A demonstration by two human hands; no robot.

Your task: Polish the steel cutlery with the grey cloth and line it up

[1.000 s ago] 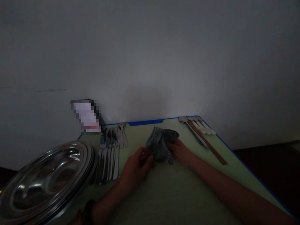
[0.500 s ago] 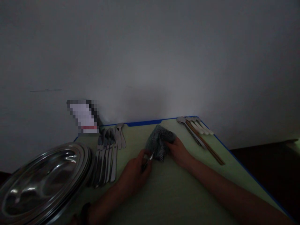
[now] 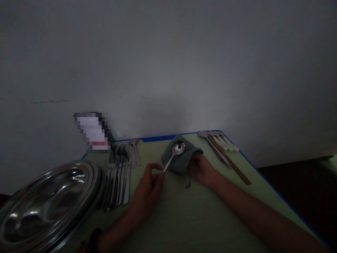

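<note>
My left hand (image 3: 149,184) pinches the handle of a shiny metal spoon (image 3: 174,153), whose bowl lies face up on a grey checked cloth (image 3: 181,160). The cloth rests near the far middle of the pale green table (image 3: 195,218). My right hand (image 3: 201,169) grips the cloth at its right side, fingers closed on the fabric. The scene is dim.
A row of several metal knives and spoons (image 3: 121,168) lies left of my left hand. A stack of steel plates (image 3: 44,203) fills the near left. White-handled spoons and wooden chopsticks (image 3: 223,149) lie at the far right. A blurred-out object (image 3: 92,131) leans on the wall.
The spoon, wrapped inside the bunched cloth a second ago, now lies uncovered on top of it. The cloth has been opened and flattened; my left hand slid back along the handle.
</note>
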